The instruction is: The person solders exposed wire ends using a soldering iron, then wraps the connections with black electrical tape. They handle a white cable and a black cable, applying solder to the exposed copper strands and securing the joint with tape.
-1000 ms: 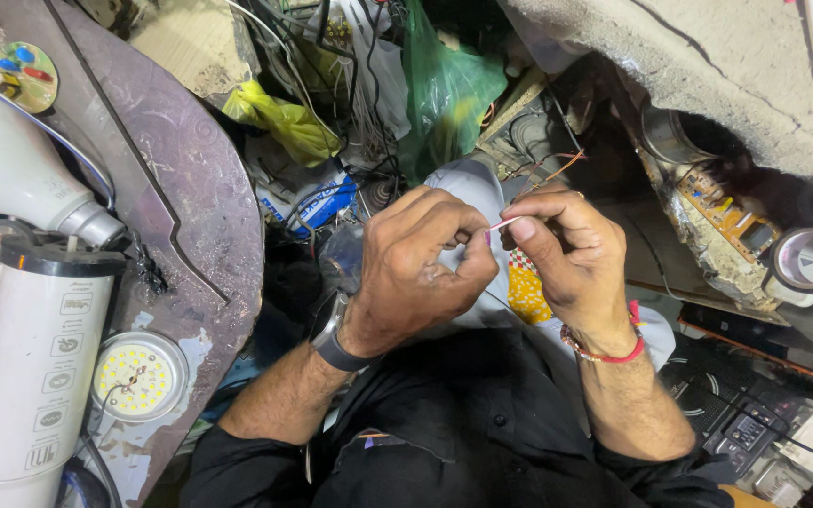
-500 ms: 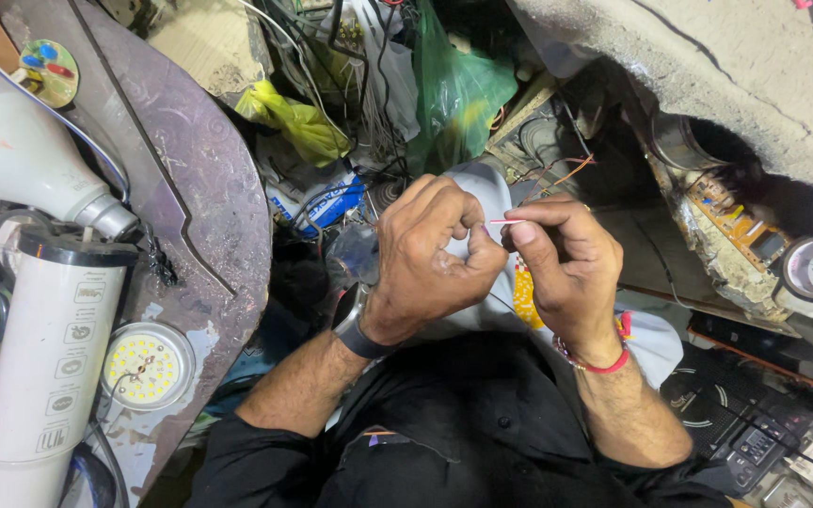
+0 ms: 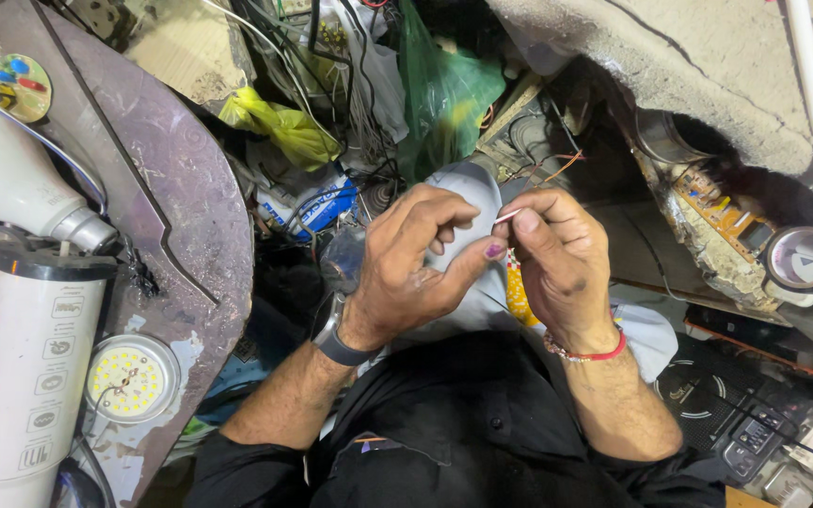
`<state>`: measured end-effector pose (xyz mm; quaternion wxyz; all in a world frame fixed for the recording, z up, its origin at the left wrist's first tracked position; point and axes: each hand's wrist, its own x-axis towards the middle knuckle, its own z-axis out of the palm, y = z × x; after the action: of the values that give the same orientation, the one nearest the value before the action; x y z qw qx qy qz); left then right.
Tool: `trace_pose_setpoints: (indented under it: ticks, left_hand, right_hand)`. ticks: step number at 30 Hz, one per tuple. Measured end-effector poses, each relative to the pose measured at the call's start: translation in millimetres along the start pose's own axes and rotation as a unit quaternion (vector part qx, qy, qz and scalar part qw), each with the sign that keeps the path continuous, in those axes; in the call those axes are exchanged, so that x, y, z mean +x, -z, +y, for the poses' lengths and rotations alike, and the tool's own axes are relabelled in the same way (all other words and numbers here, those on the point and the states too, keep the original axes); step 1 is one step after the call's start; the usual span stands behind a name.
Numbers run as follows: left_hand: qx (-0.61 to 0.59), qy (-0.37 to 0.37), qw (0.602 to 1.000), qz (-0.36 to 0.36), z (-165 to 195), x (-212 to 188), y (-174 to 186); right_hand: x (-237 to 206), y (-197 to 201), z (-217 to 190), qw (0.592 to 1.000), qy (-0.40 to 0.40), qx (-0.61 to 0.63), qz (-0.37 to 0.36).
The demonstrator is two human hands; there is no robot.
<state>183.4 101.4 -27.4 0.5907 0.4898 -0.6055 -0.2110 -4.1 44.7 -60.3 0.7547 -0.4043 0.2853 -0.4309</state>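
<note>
We hold both hands close together above our lap, over a white piece of cloth or casing [image 3: 482, 188] that shows behind the fingers. Our right hand [image 3: 562, 259] pinches a thin white wire [image 3: 508, 215] between thumb and forefinger, its grip clenched on the wire, whose short end sticks out toward the left. Our left hand [image 3: 416, 259] curls beside it, fingers bent inward, the thumb stretched across to touch the right hand; whether its grip holds anything we cannot tell, as the fingers hide the palm. A dark watch [image 3: 339, 341] sits on the left wrist, a red band [image 3: 587, 355] on the right.

To our left a curved, worn desk [image 3: 190, 216] carries a round LED disc [image 3: 130, 379], a white tube lamp [image 3: 35, 367] with a black cap, and a white bulb housing [image 3: 7, 179]. Beyond the hands lie a green bag [image 3: 444, 89], a yellow bag [image 3: 279, 127] and tangled cables [image 3: 331, 56]. To the right sit a circuit board [image 3: 722, 212] and a roll of tape [image 3: 804, 258].
</note>
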Motion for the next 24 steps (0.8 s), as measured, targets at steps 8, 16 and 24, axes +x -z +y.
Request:
trace_pose_setpoints:
  ticks: [8, 16, 24]
  left_hand:
    - [-0.041, 0.029, 0.999, -0.007, -4, 5, -3]
    - [-0.057, 0.052, 0.997, -0.012, -13, 0, -4]
    - [-0.1, 0.091, 0.99, -0.04, -18, -1, -10]
  right_hand:
    - [-2, -6, -7, 0.994, 0.028, -0.098, -0.039]
    - [-5, -13, -14, 0.972, 0.07, -0.226, -0.005]
    - [-2, -14, -19, 0.927, 0.148, -0.344, -0.006]
